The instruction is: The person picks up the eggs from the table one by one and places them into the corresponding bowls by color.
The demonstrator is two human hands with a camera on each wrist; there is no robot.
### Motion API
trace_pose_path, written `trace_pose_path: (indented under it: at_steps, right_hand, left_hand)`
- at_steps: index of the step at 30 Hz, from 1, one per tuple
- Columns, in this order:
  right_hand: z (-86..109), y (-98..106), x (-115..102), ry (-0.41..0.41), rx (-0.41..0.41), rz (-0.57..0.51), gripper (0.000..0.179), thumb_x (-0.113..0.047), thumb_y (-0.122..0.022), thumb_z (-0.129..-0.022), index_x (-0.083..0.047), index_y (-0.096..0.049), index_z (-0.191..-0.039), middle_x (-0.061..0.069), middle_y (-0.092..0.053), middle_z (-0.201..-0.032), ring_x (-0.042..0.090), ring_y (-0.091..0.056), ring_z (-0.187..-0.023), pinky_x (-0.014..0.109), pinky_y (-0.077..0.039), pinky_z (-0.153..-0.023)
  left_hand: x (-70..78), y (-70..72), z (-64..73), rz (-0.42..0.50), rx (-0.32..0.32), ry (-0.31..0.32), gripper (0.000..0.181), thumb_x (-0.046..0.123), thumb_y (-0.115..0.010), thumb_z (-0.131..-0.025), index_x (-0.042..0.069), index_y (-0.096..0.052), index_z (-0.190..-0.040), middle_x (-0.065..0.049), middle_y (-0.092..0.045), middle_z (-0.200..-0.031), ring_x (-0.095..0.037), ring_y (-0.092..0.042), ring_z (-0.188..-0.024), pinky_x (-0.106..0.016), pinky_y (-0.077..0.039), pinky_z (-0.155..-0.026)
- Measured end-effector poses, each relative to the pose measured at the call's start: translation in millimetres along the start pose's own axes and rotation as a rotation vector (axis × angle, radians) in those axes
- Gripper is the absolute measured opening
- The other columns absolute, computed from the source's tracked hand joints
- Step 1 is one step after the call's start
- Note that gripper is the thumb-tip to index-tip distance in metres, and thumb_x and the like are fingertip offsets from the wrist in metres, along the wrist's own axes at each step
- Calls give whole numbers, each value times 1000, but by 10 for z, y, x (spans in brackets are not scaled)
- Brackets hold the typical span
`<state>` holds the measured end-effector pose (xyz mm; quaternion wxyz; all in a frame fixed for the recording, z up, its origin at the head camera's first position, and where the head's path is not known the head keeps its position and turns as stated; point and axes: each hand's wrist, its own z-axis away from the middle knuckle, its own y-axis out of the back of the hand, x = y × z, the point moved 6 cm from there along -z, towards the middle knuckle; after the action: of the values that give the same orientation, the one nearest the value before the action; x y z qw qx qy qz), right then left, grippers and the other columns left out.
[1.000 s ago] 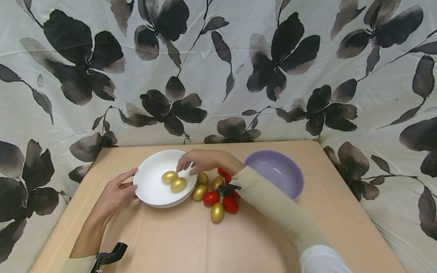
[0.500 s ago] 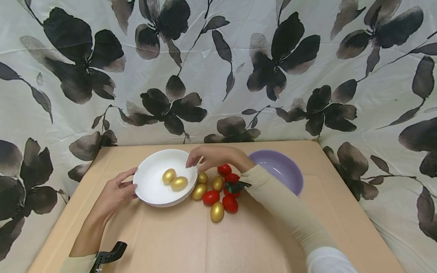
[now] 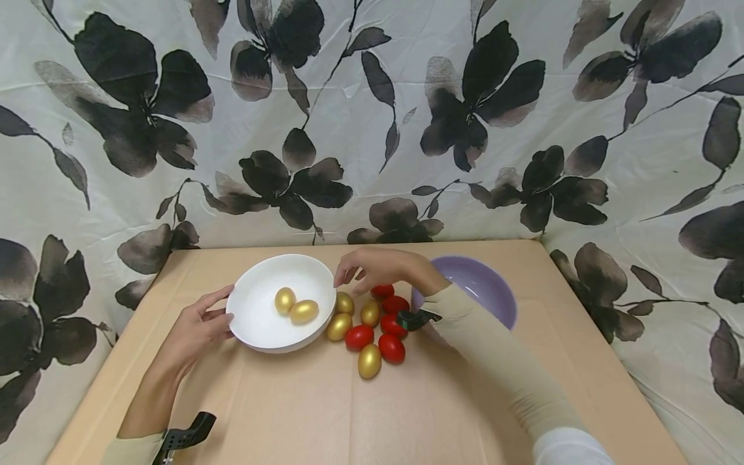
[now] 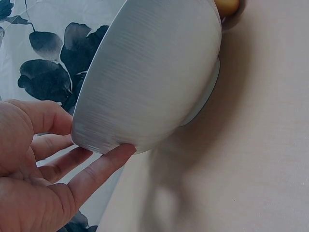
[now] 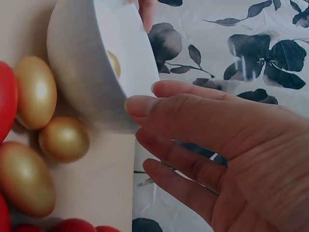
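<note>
In the head view my left hand [image 3: 197, 328] grips the white bowl [image 3: 250, 323] at its left rim. The left wrist view shows a thumb and fingers against the bowl's outer side [image 4: 159, 72]. Two golden eggs [image 3: 303, 312] lie inside the bowl. My right hand [image 3: 374, 268] hovers at the bowl's right rim with bent, loose fingers and nothing between them. Its fingertips overlap the rim in the right wrist view. Right below that hand, golden eggs [image 3: 340, 327] and red eggs [image 3: 359, 338] sit in a cluster on the table.
A purple bowl [image 3: 488, 290] stands at the back right, partly hidden behind my right forearm. The tan table [image 3: 279, 413] ends at a flower-patterned cloth [image 3: 372, 116] hanging behind it. Black wrist straps show on both arms.
My right hand has drawn back rightward from over the white bowl to its right rim. The two golden eggs inside have shifted slightly. My left hand has stayed at the bowl.
</note>
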<state>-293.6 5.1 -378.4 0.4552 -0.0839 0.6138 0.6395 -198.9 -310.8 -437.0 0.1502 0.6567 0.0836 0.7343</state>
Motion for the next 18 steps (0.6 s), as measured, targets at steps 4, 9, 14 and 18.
trace_pose_path:
  at_steps: [4,9,14,18]
  right_hand:
    - [59,-9,57,-6,-4,16,31,0,-69,-91,-8,-73,-120,8,-69,-124,26,-63,-120,43,-53,-103]
    - [110,-38,119,-17,-12,37,32,2,-67,-90,-7,-73,-121,11,-69,-124,28,-63,-120,40,-55,-100]
    - [128,-106,195,-37,-34,31,33,7,-67,-89,-6,-72,-119,12,-68,-122,31,-64,-118,45,-54,-101]
    - [141,-170,254,-64,-58,2,34,9,-68,-88,-4,-72,-119,14,-68,-123,34,-63,-119,49,-53,-103]
  left_hand:
    - [8,-1,7,-7,1,1,66,2,-59,-99,1,-31,-158,-31,-32,-155,-5,-67,-101,-41,-62,-83]
    - [14,3,20,-8,4,2,66,3,-59,-99,1,-30,-158,-32,-34,-154,-4,-67,-99,-38,-63,-82]
    - [24,-4,20,-1,2,-5,65,1,-59,-99,0,-30,-158,-34,-37,-151,-9,-69,-100,-39,-63,-82]
    - [21,3,14,-3,5,-5,65,2,-59,-99,1,-31,-158,-33,-36,-152,-7,-68,-101,-37,-63,-81]
